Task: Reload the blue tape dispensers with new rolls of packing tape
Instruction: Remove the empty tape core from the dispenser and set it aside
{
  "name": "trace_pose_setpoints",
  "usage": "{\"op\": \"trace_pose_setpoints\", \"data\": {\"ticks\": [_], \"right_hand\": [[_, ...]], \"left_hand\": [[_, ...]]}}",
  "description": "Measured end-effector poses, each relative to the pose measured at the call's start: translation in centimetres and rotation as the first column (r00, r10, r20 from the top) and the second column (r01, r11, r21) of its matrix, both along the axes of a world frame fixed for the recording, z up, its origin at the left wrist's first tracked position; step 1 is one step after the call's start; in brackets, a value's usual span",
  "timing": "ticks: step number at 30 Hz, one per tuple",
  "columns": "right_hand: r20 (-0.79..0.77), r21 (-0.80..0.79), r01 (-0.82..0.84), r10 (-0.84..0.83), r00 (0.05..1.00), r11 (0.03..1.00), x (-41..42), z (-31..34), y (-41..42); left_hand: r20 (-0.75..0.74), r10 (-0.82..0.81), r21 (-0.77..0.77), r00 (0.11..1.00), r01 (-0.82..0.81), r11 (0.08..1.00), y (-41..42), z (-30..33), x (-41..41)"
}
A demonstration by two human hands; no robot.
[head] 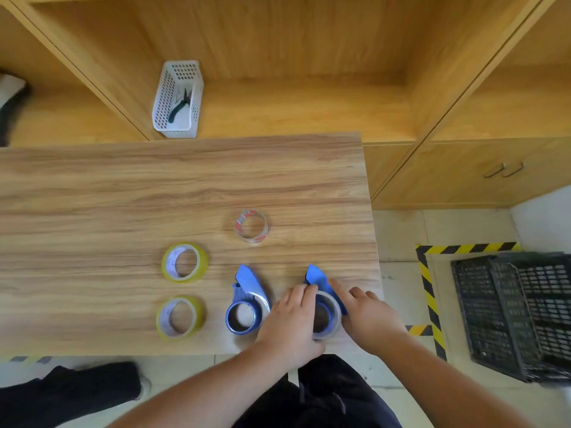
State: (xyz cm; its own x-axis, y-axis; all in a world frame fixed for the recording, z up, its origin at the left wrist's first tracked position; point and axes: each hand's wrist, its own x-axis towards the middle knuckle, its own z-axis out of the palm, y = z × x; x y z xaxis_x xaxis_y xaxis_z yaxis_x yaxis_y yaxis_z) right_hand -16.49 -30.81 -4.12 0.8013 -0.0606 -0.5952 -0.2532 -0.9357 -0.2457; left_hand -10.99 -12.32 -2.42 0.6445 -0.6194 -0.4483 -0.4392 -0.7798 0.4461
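Two blue tape dispensers lie on the wooden table (154, 186) near its front right corner. The left dispenser (247, 301) lies by itself, its round hub bare. The right dispenser (321, 281) carries a grey, nearly used-up ring (332, 316) on its hub. My left hand (290, 325) grips that ring from the left, and my right hand (367, 316) holds the dispenser body from the right. Two yellowish tape rolls lie flat to the left, one farther (184, 262) and one nearer (180, 317). An empty clear core with red print (251, 226) rests beyond the dispensers.
A white perforated basket (177, 100) with pliers stands on the shelf behind the table. A black plastic crate (519, 313) sits on the floor at the right, inside yellow-black floor tape (428, 291). Someone's dark-clothed leg and shoe (77, 387) are at lower left.
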Motion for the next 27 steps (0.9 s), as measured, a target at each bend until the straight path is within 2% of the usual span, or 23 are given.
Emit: {"op": "trace_pose_setpoints", "data": {"ticks": [3,6,14,20,27], "right_hand": [[0.039,0.036,0.081,-0.082,0.996,0.996,0.6,0.9,-0.6],[0.040,0.003,0.108,-0.108,0.993,0.994,1.0,1.5,-1.6],[0.040,0.050,0.262,-0.264,0.964,0.964,0.7,2.1,-2.8],[0.041,0.104,0.363,-0.368,0.929,0.926,0.2,1.9,-2.9],[0.019,0.155,0.392,-0.400,0.917,0.907,0.9,1.7,-2.4]], "left_hand": [[0.034,0.037,-0.054,0.999,-0.035,0.998,-0.6,1.5,2.7],[0.044,0.085,-0.067,0.995,-0.082,0.994,-2.3,1.9,6.3],[-0.001,0.235,0.016,0.972,-0.235,0.972,-7.6,-1.0,14.2],[-0.037,0.202,0.074,0.979,-0.199,0.977,-9.4,-3.9,16.2],[-0.058,0.177,0.104,0.983,-0.170,0.980,-9.3,-6.3,16.6]]}}
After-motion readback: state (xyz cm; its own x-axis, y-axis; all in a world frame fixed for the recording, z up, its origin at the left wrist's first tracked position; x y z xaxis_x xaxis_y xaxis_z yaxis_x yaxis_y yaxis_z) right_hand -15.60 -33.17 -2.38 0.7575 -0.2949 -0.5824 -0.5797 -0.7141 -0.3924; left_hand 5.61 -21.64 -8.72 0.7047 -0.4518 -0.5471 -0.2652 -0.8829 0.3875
